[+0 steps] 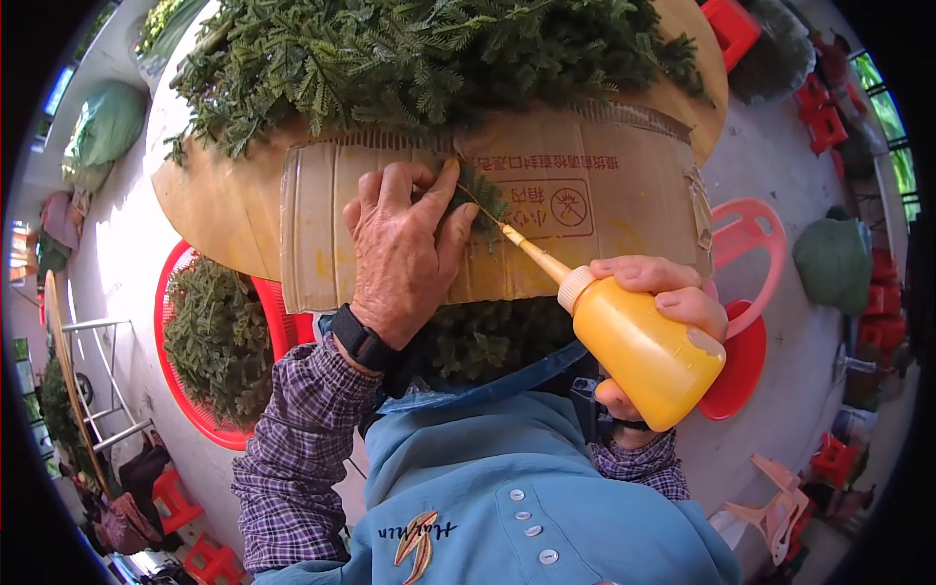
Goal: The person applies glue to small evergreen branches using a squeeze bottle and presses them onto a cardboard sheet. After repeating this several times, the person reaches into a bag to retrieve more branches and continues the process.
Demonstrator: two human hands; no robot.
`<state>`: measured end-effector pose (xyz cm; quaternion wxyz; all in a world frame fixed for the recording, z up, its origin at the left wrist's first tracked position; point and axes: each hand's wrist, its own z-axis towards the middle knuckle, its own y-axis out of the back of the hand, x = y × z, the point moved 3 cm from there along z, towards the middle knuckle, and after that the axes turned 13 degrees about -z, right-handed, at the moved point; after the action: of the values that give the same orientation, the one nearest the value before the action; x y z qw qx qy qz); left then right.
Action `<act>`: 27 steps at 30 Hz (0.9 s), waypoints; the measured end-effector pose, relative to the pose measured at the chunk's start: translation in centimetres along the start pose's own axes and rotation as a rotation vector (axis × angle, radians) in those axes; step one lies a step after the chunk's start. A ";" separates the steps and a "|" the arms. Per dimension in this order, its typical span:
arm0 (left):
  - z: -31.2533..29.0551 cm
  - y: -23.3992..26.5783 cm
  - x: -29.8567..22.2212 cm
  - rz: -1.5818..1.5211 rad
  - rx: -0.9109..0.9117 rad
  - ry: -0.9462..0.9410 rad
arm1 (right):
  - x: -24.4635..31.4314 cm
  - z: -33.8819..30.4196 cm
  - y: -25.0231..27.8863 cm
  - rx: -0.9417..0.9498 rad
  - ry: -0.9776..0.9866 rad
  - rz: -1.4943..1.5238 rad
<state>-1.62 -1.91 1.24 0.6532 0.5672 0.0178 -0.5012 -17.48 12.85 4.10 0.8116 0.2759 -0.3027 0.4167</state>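
My right hand [673,297] is wrapped round a yellow squeeze bottle [648,356] with a long tapered nozzle. The bottle is tilted, its tip at the stem of a small green fir sprig [483,195]. My left hand [405,234] pinches the sprig's stem between thumb and forefinger over a flat piece of cardboard [322,224]. Part of the sprig is hidden behind the fingers. The cardboard has yellow smears and lies partly on a round wooden table [214,210]. A large heap of green fir branches [419,58] covers the table's far side.
More greenery lies in a red basket [180,390] at the left and below the cardboard, by a blue rim [487,385]. A pink chair back [770,229] and a red basin [736,380] stand at the right. Red stools [175,497] and green bundles [832,261] surround the floor.
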 end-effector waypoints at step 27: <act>-0.4 -0.4 0.3 0.038 -0.071 -0.094 | 1.8 -1.3 0.7 0.014 -0.006 -0.001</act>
<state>-1.54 -1.74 0.59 0.6825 0.5196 -0.0060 -0.5140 -16.84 15.02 4.69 0.8089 0.2828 -0.3022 0.4176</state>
